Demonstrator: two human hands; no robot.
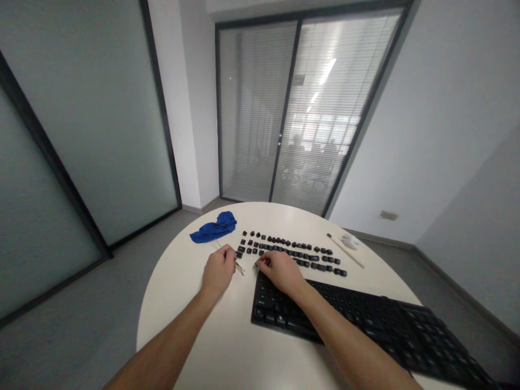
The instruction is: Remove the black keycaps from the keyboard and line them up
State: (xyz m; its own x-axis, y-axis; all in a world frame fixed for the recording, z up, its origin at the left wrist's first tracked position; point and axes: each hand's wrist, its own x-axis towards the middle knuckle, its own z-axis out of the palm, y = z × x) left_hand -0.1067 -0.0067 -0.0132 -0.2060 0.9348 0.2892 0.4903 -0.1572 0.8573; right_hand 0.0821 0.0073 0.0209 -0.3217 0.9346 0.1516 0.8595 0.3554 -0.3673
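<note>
My left hand (219,269) is closed around a thin wire keycap puller (240,268); its wire ends stick out on both sides of the fist, above the table. My right hand (281,269) hovers at the upper left corner of a black keyboard (292,320), thumb and fingertips pinched together. Whatever lies between those fingertips is too small and hidden to name. Bare switch stems show in the keyboard's upper left part, while caps still sit along its bottom row and right side. Loose black keycaps (314,258) lie in rows just beyond both hands, partly covered by the right one.
A crumpled blue cloth (215,227) lies at the table's far left. Toward the right edge are a thin brush (345,250) and a small white crumpled item (350,241). The round white table (179,292) has a curved edge, with glass partitions and walls behind.
</note>
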